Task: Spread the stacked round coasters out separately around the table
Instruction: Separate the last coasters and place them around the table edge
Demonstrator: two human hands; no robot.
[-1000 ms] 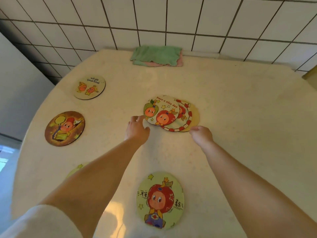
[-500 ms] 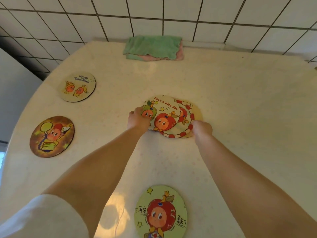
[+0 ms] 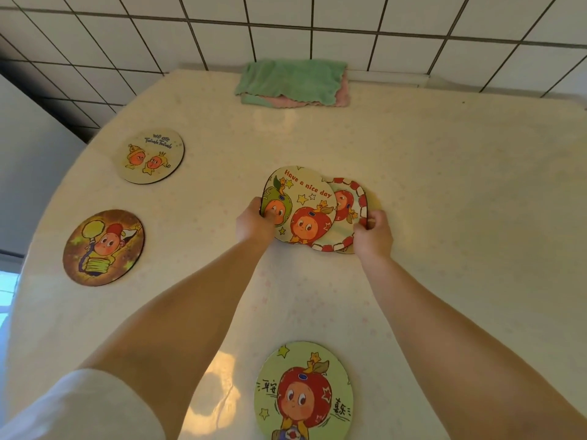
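Note:
A fanned stack of round coasters lies at the table's middle. On top is the "Have a nice day" coaster (image 3: 305, 204), tilted up at its left edge, where my left hand (image 3: 255, 222) pinches it. Under it sits a red-and-white rimmed coaster (image 3: 347, 214), with my right hand (image 3: 373, 231) gripping its right edge. A plain coaster (image 3: 374, 203) peeks out beneath. Three coasters lie apart: a pale one (image 3: 151, 155) far left, a brown one (image 3: 103, 247) left, a green apple one (image 3: 303, 393) near me.
A folded green and pink cloth (image 3: 293, 82) lies at the table's far edge against the tiled wall (image 3: 349, 20). The cream table (image 3: 460, 185) curves away on the left, with a drop to the floor beyond it.
Both hands moved forward onto the stack. My left hand took hold of the top coaster's left edge and raised it; my right hand closed on the rimmed coaster's right edge.

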